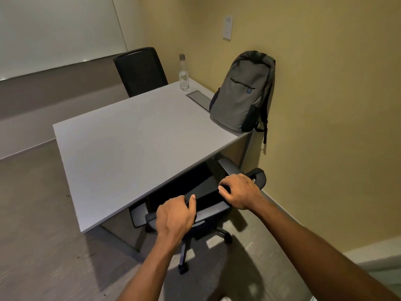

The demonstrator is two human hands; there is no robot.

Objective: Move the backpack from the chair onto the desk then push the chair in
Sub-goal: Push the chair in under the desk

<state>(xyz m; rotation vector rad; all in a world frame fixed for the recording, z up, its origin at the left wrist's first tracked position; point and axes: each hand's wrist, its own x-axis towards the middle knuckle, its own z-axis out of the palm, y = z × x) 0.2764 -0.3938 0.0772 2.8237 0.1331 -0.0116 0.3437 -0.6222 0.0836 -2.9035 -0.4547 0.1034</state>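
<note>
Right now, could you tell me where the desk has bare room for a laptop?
The desk is bare across its left and near part. Only the far right edge by the wall is crowded: bottle, inset panel, and backpack.

We are looking at yellow walls [325, 105], a whiteboard [54, 33], grey carpet [32, 235] and a spare black chair [141, 70] standing behind.

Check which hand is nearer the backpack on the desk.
Right. The right hand grips the chair back near its end on the wall side, below the backpack. The left hand grips the same chair back farther along, away from the wall.
</note>
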